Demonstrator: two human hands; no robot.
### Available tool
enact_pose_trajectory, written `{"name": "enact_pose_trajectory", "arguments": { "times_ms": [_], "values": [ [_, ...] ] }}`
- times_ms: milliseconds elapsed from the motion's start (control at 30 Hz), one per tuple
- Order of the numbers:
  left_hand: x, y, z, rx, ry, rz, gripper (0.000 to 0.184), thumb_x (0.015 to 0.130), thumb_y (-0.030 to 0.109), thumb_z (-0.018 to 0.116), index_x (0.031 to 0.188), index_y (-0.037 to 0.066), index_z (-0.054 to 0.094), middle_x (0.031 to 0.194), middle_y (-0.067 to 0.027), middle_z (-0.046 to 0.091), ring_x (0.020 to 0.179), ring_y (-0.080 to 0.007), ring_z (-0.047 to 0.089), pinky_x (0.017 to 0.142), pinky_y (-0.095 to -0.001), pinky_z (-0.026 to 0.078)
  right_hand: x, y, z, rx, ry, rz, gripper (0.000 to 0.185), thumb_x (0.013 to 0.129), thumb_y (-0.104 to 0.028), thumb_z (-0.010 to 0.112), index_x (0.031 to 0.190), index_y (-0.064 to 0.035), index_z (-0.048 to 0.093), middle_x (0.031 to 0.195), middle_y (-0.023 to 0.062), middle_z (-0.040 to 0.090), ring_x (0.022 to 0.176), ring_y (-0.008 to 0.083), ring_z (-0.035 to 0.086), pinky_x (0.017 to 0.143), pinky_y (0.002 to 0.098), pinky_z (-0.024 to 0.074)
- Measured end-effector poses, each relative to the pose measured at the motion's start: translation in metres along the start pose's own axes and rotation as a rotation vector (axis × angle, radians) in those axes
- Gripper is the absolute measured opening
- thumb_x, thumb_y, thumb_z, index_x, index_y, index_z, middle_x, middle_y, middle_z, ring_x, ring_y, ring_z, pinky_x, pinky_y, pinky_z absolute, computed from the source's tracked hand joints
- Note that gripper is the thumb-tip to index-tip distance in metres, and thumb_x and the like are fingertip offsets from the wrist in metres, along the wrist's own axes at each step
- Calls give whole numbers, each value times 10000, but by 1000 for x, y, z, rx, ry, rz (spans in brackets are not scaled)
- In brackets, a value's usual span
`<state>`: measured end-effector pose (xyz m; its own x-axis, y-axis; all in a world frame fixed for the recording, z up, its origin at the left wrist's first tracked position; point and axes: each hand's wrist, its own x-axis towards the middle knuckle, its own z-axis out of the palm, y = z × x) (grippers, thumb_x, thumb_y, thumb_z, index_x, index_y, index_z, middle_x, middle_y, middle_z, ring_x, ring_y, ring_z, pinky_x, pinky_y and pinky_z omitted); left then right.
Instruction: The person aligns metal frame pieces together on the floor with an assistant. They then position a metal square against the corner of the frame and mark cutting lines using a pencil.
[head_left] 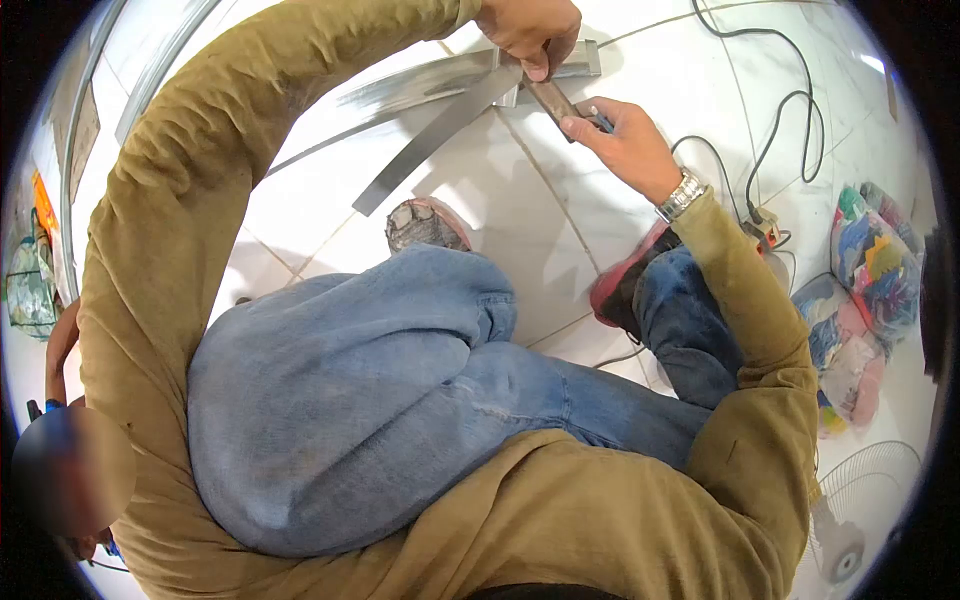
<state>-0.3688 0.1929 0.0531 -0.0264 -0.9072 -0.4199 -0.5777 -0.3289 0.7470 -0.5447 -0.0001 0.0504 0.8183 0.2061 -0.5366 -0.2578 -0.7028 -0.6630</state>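
Observation:
A try square lies at the top middle, its grey metal blade (435,140) pointing down and left and its brownish stock (552,103) slanting down and right. My left hand (530,30) is closed, with thumb and curled fingers at the square's corner. The lower end of the stock is pinched by my right hand (630,145), which wears a metal wristwatch (682,196). A small dark blue object (603,121) shows between the right fingers; its kind is unclear. Beneath the square runs a long shiny metal profile (410,88), partly covered by blade and left hand.
White floor tiles (540,240) surround my shoes. A black cable (805,60) winds down to a plug block (765,228) at the right. Filled plastic bags (875,260) and a fan (865,490) stand right. Metal strips (160,70) and a blurred person (75,470) are left.

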Motion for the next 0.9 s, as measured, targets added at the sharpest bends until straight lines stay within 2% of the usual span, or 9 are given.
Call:
{"name": "enact_pose_trajectory", "arguments": {
  "times_ms": [67, 167, 233, 300, 367, 433, 500, 700, 900],
  "values": [
    [0, -4, 3, 6, -22, 4, 191, 852, 159, 726, 949, 18, 810, 729, -130, 734, 633, -230, 692, 597, -380, 534, 0, 1, 3, -17, -38, 39, 431, 953, -413, 699, 1070, -2, 757, 792, 121, 716, 715, 203, 647, 697, 378, 511],
    [2, -7, 4, 12, -7, 1, 194, 848, 164, 727, 940, 11, 804, 735, -138, 733, 639, -252, 692, 610, -389, 535, -2, 13, -3, 99, 176, 34, 435, 977, -423, 660, 1018, -6, 776, 736, 80, 678, 643, 145, 585, 637, 331, 472],
    [0, -10, 4, 63, 49, 160, 201, 840, 172, 732, 930, 6, 799, 734, -146, 730, 653, -279, 693, 631, -399, 537, -4, 4, -17, 243, 239, 156, 439, 1009, -419, 620, 998, -9, 774, 712, 55, 656, 614, 114, 536, 605, 305, 438],
    [-1, -9, 4, 50, 61, 135, 200, 836, 172, 734, 926, 5, 797, 737, -150, 730, 661, -287, 694, 640, -404, 538, -8, -7, -21, 294, 302, 143, 490, 1048, -450, 574, 963, -8, 767, 677, 24, 616, 617, 109, 506, 606, 291, 422],
    [-5, -4, 3, 41, 70, 111, 199, 832, 172, 737, 922, 4, 795, 740, -155, 730, 669, -295, 696, 650, -408, 539, -11, -9, -29, 123, 377, -76, 550, 1069, -497, 550, 950, -1, 758, 651, 3, 566, 622, 94, 482, 599, 279, 410],
    [-6, 2, 1, 66, 60, 35, 194, 832, 173, 742, 913, 5, 796, 740, -155, 729, 673, -288, 699, 651, -410, 541, -17, -17, -31, 179, 314, -40, 562, 1080, -505, 542, 939, -2, 749, 650, -9, 535, 620, 82, 468, 584, 260, 393],
    [-5, -2, 2, 54, 63, 65, 191, 832, 174, 745, 903, 3, 794, 736, -155, 728, 670, -286, 699, 647, -409, 540, -20, -20, -31, 235, 174, -49, 498, 1080, -458, 567, 977, -4, 744, 673, 12, 600, 625, 84, 507, 581, 253, 414],
    [-6, 0, 0, 40, 61, 59, 189, 833, 173, 748, 868, -9, 784, 714, -157, 720, 655, -281, 693, 630, -401, 536, -24, -33, -5, 216, 199, -249, 292, 1033, -290, 672, 1087, -9, 729, 781, 82, 739, 678, 106, 636, 614, 261, 491],
    [-4, -6, 4, 17, 80, 103, 188, 827, 167, 749, 860, -16, 778, 701, -158, 711, 640, -274, 681, 628, -401, 536, -16, -26, 2, 290, 185, -249, 249, 989, -219, 703, 1108, -1, 726, 834, 98, 753, 745, 118, 684, 664, 277, 521]
  ]
}}
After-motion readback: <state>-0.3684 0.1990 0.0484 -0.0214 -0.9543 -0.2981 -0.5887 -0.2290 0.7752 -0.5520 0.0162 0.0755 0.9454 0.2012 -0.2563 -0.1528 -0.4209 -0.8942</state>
